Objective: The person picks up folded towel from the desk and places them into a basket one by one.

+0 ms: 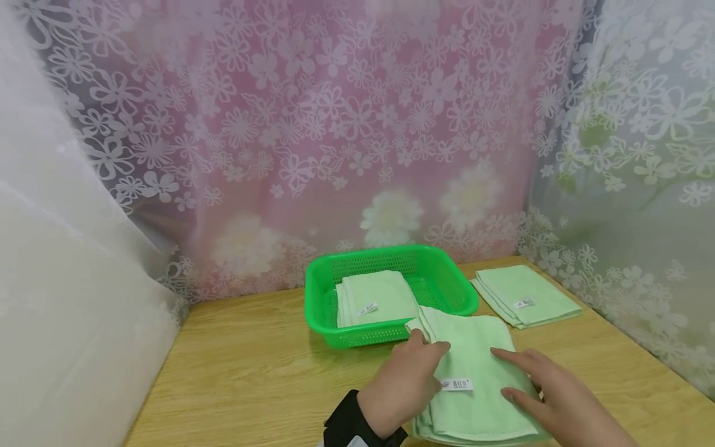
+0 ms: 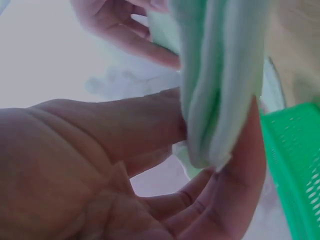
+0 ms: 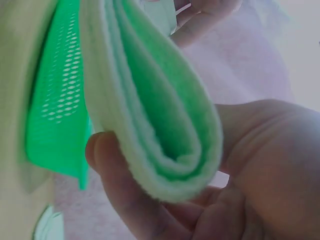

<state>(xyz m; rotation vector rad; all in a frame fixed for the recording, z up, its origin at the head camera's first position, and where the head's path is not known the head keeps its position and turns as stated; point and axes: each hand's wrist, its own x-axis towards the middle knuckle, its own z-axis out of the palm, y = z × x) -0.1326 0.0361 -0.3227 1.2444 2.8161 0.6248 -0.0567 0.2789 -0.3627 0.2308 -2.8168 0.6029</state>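
A folded light green towel (image 1: 477,366) with a small white label is held between both hands, in front of the basket at the right. My left hand (image 1: 404,379) grips its left side; the left wrist view shows the towel's layered edge (image 2: 220,100) between thumb and fingers. On the opposite side my right hand (image 1: 558,391) holds the towel, its thumb on one face and fingers on the other, as the right wrist view shows around the looped fold (image 3: 165,150). Another folded green towel (image 1: 377,298) lies in the green basket (image 1: 324,332).
A further folded green towel (image 1: 527,295) lies on the wooden table (image 1: 240,372), right of the basket. Flowered curtains (image 1: 346,124) hang behind and at the right, and a pale sheet (image 1: 67,279) hangs at the left.
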